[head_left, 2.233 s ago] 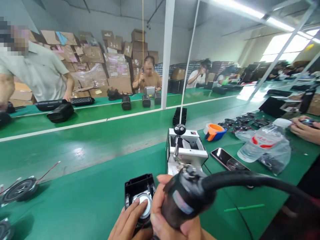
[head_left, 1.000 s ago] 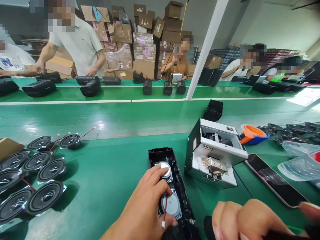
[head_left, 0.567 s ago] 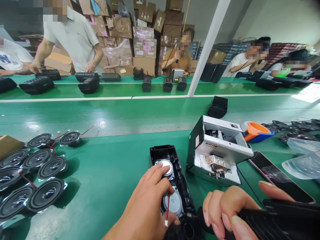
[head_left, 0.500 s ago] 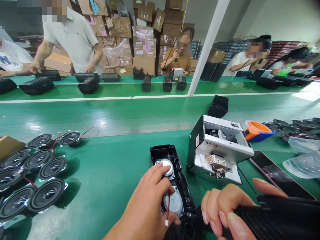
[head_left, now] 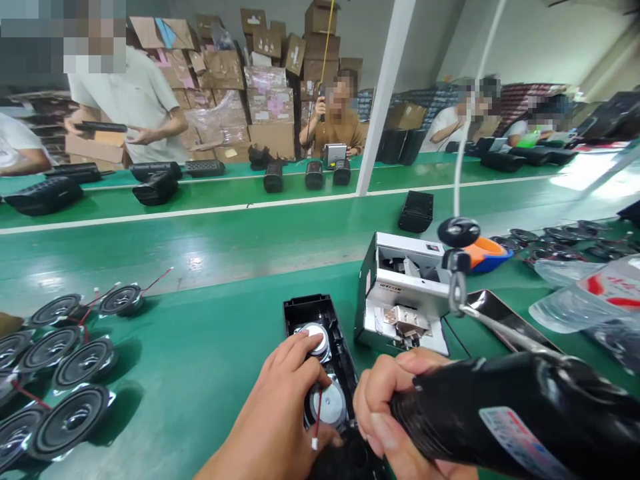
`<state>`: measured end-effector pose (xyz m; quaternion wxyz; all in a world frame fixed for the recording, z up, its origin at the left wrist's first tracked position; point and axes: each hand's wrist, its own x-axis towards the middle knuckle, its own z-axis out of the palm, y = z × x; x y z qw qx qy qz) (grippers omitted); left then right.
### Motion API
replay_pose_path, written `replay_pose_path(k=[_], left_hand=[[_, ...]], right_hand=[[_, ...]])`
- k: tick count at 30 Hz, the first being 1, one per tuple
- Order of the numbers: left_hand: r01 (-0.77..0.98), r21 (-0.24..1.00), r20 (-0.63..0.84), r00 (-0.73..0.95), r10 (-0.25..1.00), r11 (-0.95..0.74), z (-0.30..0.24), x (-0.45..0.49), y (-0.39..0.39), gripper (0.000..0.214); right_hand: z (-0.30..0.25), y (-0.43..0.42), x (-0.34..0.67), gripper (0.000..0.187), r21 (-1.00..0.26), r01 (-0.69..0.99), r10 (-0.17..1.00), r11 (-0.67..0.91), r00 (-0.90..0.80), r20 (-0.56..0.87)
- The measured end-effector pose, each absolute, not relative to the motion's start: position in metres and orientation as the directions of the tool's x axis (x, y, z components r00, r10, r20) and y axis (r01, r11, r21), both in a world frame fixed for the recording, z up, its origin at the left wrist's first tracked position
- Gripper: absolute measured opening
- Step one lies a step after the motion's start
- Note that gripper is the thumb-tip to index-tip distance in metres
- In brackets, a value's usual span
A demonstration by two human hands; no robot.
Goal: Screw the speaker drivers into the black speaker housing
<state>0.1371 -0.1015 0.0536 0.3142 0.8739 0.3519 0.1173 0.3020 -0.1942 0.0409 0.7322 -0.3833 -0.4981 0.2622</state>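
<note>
A black speaker housing (head_left: 345, 347) lies on the green bench with two round speaker drivers in it, magnets upward. My left hand (head_left: 285, 393) grips it from the left. Its fingertips rest on the upper driver (head_left: 316, 337), and the thumb curls by the lower driver (head_left: 330, 402). A short red wire (head_left: 318, 413) with a white plug hangs over that hand. My right hand (head_left: 395, 407) is wrapped around a black electric screwdriver (head_left: 480, 407), tilted and hung by a metal hook from a white cord (head_left: 465, 147). The screwdriver's tip is hidden behind the fingers.
A white-and-black screw feeder (head_left: 400, 293) stands behind the housing. Loose speaker drivers (head_left: 75, 417) lie on the left, more at far right. A phone (head_left: 495, 313), an orange roll (head_left: 485, 250) and clear plastic containers (head_left: 565, 300) sit right. Several people work across the belt.
My right hand has brought the screwdriver leftward, closer to the housing, and its hook and cord are now visible. The left hand keeps its hold. The view has shifted slightly right.
</note>
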Motion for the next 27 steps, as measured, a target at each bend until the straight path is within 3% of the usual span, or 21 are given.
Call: replay_pose_path(k=[6,13,20,24,27], left_hand=[[0.537,0.623,-0.017,0.736,0.677,-0.569,0.051,0.134,-0.1,0.044],[0.526,0.658,-0.021,0.728,0.685,-0.539,0.051,0.137,-0.099,0.045],[0.541,0.643,-0.04,0.731,0.681,-0.542,0.052,0.136,-0.099,0.047],[0.526,0.545,-0.001,0.779,0.627,-0.653,0.049,0.135,-0.093,0.044],[0.423,0.376,0.087,0.87,0.486,-0.824,0.046,0.137,-0.08,0.061]], right_hand=[[0.032,-0.184,0.309,0.046,-0.765,0.039,0.731,0.642,0.27,0.627],[0.045,-0.189,0.302,0.033,-0.816,-0.051,0.776,0.576,0.348,0.526],[0.034,-0.177,0.307,0.035,-0.741,-0.038,0.724,0.671,0.248,0.643],[0.017,-0.181,0.295,0.029,-0.793,0.015,0.74,0.609,0.349,0.575],[0.009,-0.187,0.281,0.026,-0.863,0.005,0.78,0.505,0.426,0.459]])
